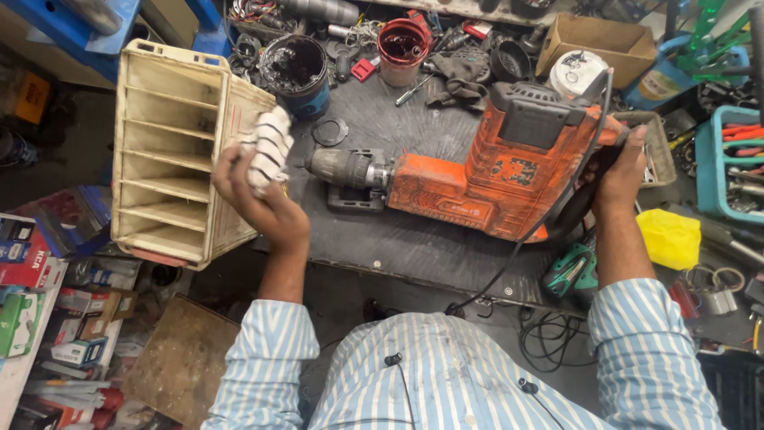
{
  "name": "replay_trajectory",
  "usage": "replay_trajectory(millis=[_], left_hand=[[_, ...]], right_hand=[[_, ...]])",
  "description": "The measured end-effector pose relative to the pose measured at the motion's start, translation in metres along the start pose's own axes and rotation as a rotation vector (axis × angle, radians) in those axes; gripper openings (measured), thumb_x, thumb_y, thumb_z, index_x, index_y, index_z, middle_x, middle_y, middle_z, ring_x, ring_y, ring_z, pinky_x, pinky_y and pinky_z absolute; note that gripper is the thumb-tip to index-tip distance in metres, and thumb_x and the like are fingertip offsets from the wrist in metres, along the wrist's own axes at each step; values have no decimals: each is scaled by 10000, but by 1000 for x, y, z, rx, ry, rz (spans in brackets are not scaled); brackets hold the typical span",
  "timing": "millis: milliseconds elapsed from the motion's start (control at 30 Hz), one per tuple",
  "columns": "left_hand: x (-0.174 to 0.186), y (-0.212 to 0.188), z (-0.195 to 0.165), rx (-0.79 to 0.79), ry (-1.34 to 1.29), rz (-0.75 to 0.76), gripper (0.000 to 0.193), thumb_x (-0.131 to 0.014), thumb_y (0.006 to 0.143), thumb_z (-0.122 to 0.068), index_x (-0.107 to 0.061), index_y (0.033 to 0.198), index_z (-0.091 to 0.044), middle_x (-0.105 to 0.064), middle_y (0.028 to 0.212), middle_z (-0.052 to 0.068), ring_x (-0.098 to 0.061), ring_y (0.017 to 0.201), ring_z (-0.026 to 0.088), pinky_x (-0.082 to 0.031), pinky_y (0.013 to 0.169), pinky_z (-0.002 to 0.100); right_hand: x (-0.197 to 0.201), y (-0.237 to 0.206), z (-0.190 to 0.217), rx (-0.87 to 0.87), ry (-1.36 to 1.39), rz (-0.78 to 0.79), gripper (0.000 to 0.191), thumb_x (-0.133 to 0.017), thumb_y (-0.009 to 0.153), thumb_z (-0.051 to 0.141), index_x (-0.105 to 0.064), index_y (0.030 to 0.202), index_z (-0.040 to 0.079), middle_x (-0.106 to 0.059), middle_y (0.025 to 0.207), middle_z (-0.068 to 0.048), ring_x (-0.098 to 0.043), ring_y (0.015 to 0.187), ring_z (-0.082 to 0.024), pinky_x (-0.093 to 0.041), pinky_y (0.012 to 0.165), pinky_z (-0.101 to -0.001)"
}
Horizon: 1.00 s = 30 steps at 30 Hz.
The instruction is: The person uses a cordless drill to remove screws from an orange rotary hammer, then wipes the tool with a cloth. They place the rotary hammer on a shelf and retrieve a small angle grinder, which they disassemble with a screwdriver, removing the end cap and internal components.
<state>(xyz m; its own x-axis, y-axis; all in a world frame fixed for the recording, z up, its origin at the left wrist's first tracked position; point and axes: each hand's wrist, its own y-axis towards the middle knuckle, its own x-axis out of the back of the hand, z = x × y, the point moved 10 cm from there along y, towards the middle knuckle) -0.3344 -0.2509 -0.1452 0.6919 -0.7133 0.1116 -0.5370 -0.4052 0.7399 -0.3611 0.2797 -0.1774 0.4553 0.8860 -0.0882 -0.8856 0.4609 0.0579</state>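
One large orange rotary hammer drill with grey metal chuck, lying on its side mid-bench on the dark bench top. Right hand closed round its rear handle. Left hand clutching one white cloth with black stripes, just off the chuck. One cream plastic divided crate at left edge. Two grease tubs at back edge: one black-and-blue, one red. One brown cardboard box back right corner.

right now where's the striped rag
In the head view, the striped rag is in the left hand, left of the orange drill's nose, beside the cream crate.
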Motion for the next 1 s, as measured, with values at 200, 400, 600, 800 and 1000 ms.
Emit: replay_trajectory(millis=[200, 400, 600, 800, 1000], left_hand=[[-98, -71, -17, -575, 294, 991, 607, -683, 820, -501, -638, 1280, -107, -536, 1408, 251, -506, 1257, 432, -312, 1053, 585], [-120, -45, -1, -494, 151, 995, 460, -638, 1011, -347, -653, 1384, -80, -651, 1386, 130, -559, 1316, 319, -367, 1175, 499], [-178, -23, 16, -296, 450, 1094, 379, -659, 967, -466, -764, 960, -102, -753, 902, 136, -707, 865, 349, -532, 793, 498], [-182, -8, 13, -162, 466, 1072, 348, -676, 887, -446, -804, 875, -123, -727, 783, 185, -693, 731, 405, -532, 657, 519], [-154, 4, 7, -25, 361, 696, 324, -728, 938, -389, -794, 853, -84, -718, 793, 187, -680, 728, 394, -513, 670, 499]], right_hand=[[6, -4, -1, 63, 16, -18, 658, -466, 1071, 762, -596, 1054, 117, -552, 739, -13, -526, 572, -152, -414, 517, -302], [18, -24, 2, 174, 5, -64, 735, -465, 1068, 742, -644, 1122, 30, -626, 809, -43, -583, 678, -177, -439, 593, -312], [22, -48, 18, 377, 83, -58, 841, -500, 1042, 719, -561, 1383, -47, -629, 1343, -126, -628, 1238, -226, -517, 1094, -400], [25, -60, 11, 356, 153, -43, 796, -479, 1061, 692, -554, 1373, -36, -614, 1333, -131, -616, 1231, -237, -516, 1100, -402], [44, -67, 15, 452, -50, -158, 754, -458, 1083, 701, -535, 1306, -15, -599, 1246, -95, -581, 1169, -194, -499, 1047, -358]])
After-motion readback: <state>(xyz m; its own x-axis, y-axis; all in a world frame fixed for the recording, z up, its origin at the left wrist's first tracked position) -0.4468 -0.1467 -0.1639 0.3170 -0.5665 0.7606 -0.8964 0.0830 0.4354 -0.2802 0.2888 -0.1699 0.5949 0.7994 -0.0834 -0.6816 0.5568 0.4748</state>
